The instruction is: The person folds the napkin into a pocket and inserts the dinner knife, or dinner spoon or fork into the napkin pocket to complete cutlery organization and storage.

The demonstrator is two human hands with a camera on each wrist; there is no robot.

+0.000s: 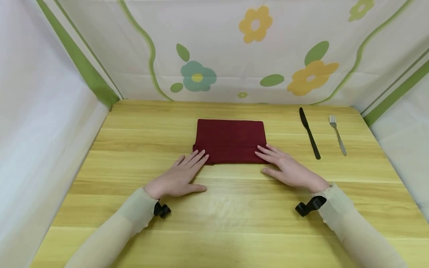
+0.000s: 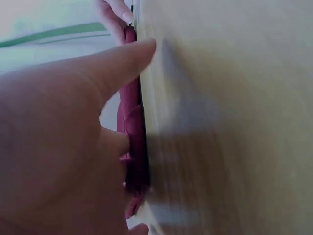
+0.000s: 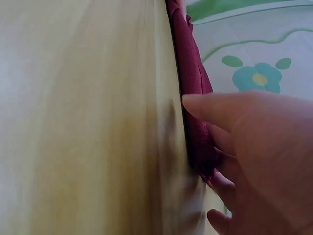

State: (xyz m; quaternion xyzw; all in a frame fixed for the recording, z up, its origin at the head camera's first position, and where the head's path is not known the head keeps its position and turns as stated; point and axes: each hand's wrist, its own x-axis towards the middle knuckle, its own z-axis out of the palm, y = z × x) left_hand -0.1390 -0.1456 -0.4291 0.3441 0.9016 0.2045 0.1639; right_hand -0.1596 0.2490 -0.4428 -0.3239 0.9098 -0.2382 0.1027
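A dark red cloth napkin (image 1: 231, 134) lies on the wooden table, its near part folded over into a band along the front edge. My left hand (image 1: 179, 176) rests its straight fingers on the near left corner, thumb stretched out over the table. On the near right corner lie the extended fingers of my right hand (image 1: 288, 167), with its thumb just in front of the fold. Seen edge-on in the left wrist view, the folded napkin (image 2: 131, 112) shows several stacked layers. The right wrist view shows the rolled-looking front edge of the napkin (image 3: 190, 73) beside my thumb.
To the right of the napkin lie a black knife (image 1: 310, 133) and, farther right, a silver fork (image 1: 337, 134). The wooden table (image 1: 228, 230) ends at a white curtain (image 1: 228, 48) with printed flowers at the back and more white fabric at both sides.
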